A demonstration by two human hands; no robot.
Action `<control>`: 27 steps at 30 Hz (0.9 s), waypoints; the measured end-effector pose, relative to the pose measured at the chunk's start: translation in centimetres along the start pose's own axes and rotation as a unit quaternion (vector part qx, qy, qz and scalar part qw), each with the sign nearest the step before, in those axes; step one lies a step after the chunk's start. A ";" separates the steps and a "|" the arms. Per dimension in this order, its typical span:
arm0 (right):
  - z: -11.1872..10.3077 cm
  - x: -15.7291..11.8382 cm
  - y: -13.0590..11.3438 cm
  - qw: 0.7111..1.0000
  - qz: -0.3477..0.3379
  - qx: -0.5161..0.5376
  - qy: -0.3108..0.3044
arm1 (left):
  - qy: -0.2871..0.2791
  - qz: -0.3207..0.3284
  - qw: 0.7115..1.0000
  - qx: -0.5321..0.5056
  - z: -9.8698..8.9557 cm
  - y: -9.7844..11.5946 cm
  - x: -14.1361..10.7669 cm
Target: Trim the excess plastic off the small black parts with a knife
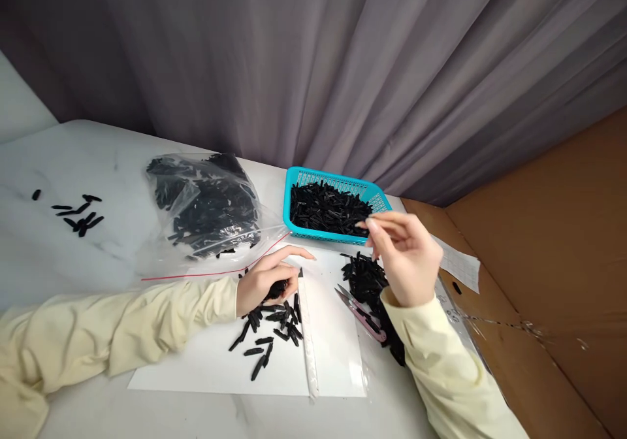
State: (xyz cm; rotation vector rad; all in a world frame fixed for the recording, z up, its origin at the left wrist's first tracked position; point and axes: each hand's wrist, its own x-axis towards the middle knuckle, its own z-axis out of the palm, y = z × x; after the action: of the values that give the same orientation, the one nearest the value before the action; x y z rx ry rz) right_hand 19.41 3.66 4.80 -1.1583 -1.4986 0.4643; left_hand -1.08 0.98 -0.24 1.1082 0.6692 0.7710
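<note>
Black pieces (pixel 330 209), short and slim, lie in several lots across your white table (pixel 161 419), with a grey curtain (pixel 235 66) hanging behind it and brown cardboard (pixel 548 230) at the right. On the left of the table you have the biggest lot, inside a clear bag (pixel 169 254) with a red line along its near edge. Nearer you lies a white sheet (pixel 196 367) with loose pieces strewn on it. The blue basket (pixel 337 236) stands at the back, well filled.

Your right hand (pixel 409 249) is at the basket's near right corner, thumb and fingertips drawn narrowly together; against the dark contents, you can't tell whether a piece sits between them. Your left hand (pixel 269 282) curls around a black clump (pixel 277 289) at the sheet's far edge.

Beside your right sleeve lies a dark heap (pixel 362 279), with pink-handled snips (pixel 371 325) against it. A small scatter (pixel 84 223) sits apart at the far left, and a lone piece (pixel 456 288) rests on the right. By the look of it you are partway along: plenty is gathered in the basket, while the bagged, heaped and loose pieces remain outside it.
</note>
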 end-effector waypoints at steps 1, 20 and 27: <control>0.0 1.0 0.4 0.999 -0.009 -0.036 -0.024 | 0.001 -0.006 1.000 -0.005 0.0 0.0 0.0; 4.7 -6.2 -1.7 0.967 0.025 -0.002 -0.252 | 0.009 -0.025 0.998 -0.052 0.1 -0.5 0.5; 3.5 -7.3 -1.0 0.933 0.259 0.144 -0.204 | -0.029 -0.038 0.999 -0.003 0.2 -0.5 0.3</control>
State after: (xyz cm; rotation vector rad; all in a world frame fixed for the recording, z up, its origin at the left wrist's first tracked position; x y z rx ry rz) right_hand 14.97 -1.93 0.74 -1.2633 -1.3883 1.3105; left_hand -0.70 1.00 -0.65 1.0894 0.6569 0.6732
